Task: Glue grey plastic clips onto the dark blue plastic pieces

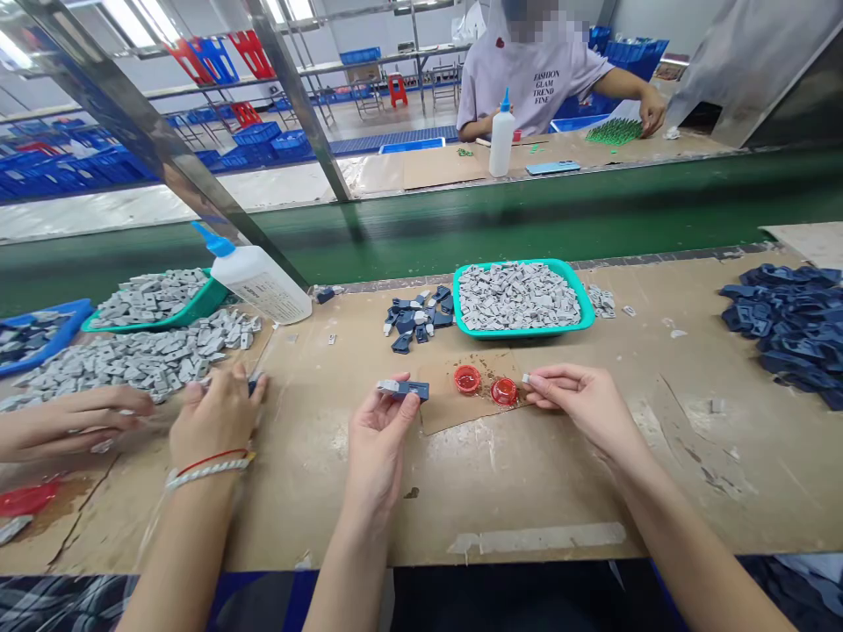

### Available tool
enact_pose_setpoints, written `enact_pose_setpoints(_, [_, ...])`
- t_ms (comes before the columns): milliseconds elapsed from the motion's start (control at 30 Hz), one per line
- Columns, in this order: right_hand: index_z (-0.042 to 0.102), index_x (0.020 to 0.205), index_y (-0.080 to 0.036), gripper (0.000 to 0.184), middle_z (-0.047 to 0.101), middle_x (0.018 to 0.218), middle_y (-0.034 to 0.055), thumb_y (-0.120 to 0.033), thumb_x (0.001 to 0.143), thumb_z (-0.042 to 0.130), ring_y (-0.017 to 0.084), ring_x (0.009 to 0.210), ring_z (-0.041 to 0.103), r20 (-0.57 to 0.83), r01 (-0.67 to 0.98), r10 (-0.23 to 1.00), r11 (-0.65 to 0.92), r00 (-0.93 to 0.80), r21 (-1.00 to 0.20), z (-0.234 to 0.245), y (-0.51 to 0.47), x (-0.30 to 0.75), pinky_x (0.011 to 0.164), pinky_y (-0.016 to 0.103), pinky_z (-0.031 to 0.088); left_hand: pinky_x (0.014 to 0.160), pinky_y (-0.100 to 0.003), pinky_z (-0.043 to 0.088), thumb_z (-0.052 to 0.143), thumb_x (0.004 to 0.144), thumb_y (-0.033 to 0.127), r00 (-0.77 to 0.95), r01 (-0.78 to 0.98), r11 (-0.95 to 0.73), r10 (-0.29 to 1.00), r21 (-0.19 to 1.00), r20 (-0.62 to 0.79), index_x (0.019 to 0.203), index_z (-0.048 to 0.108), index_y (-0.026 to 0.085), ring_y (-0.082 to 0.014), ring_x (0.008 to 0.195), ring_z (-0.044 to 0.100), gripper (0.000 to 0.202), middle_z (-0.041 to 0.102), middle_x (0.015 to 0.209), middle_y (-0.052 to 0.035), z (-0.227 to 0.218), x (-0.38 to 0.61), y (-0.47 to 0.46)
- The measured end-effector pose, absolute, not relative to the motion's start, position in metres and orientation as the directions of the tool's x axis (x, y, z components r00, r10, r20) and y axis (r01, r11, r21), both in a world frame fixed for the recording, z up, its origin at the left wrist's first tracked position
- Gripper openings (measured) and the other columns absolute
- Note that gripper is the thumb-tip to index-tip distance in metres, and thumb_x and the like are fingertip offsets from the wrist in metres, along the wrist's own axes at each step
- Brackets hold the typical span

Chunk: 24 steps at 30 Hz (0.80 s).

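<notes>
Pinching pale piece [525, 378], seemingly half-hidden

A slim dark blue part [416, 391], with a light grey piece [388, 386] at its 9 o'clock end and a recess in its face, lies nearly level between thumb and fingers of the left hand [380, 428]. Toward 3 o'clock from it, a small pale block [525, 378] is pinched at the right hand's [586, 399] fingertips.
</notes>
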State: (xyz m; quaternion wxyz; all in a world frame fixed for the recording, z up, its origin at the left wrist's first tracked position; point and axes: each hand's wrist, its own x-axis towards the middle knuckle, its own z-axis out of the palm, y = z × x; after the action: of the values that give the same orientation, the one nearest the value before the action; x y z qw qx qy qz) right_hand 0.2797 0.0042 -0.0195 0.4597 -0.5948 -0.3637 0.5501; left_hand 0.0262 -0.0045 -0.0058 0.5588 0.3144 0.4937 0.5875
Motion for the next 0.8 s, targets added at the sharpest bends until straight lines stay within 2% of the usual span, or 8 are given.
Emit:
enact_pose_setpoints(100, [0.072,0.080,-0.015,0.037,0.074,0.073,0.0090,-0.047,0.063,0.082,0.017,0.059,0.066,-0.294,-0.010,0.950,-0.294,0.103,-0.956,-0.020,0.006,0.274,0.055,0.029,0.055,0.092,-0.023,0.047,0.079,0.070,0.027,-0.186,-0.337,0.115,0.965,0.935,-0.186,0.101,0.069,0.023,-0.0112,0.093,0.063,0.033,0.067,0.096,-0.0011,-0.008,0.033,-0.007])
enact_pose_setpoints(167, [0.071,0.078,-0.015,0.038,0.073,0.072,0.0091,-0.049,0.063,0.081,0.017,0.059,0.064,-0.278,0.006,0.958,-0.280,0.075,-0.960,-0.019,0.007,0.271,0.052,0.027,0.052,0.090,-0.023,0.048,0.080,0.070,0.028,-0.194,-0.328,0.123,0.962,0.937,-0.194,0.101,0.070,0.023,-0.0115,0.091,0.063,0.033,0.067,0.095,-0.0011,-0.009,0.037,-0.008])
enact_pose_setpoints(433, [0.068,0.072,-0.015,0.038,0.072,0.067,0.0081,-0.049,0.062,0.082,0.015,0.056,0.060,-0.318,-0.003,0.946,-0.319,0.053,-0.948,-0.023,0.009,0.266,0.051,0.026,0.046,0.084,-0.020,0.051,0.082,0.066,0.025,-0.193,-0.273,0.118,0.966,0.955,-0.174,0.097,0.071,0.022,-0.0125,0.089,0.067,0.033,0.072,0.093,-0.0019,-0.012,0.043,-0.008])
enact_pose_setpoints(600, [0.068,0.075,-0.016,0.035,0.071,0.068,0.0068,-0.047,0.065,0.081,0.014,0.056,0.058,-0.313,-0.070,0.950,-0.311,0.021,-0.948,-0.012,0.007,0.271,0.051,0.025,0.044,0.080,-0.027,0.056,0.085,0.060,0.021,-0.215,-0.244,0.114,0.962,0.963,-0.169,0.092,0.069,0.019,-0.0177,0.086,0.070,0.035,0.073,0.090,-0.0046,-0.008,0.057,-0.010])
enact_pose_setpoints(800, [0.067,0.073,-0.019,0.028,0.069,0.068,0.0043,-0.043,0.068,0.080,0.014,0.059,0.058,-0.270,-0.130,0.960,-0.277,-0.069,-0.952,0.019,-0.009,0.266,0.049,0.024,0.042,0.076,-0.032,0.060,0.084,0.059,0.014,-0.134,-0.256,0.060,0.986,0.965,-0.096,0.084,0.067,0.021,-0.0215,0.085,0.071,0.031,0.074,0.087,-0.0044,-0.001,0.082,-0.017])
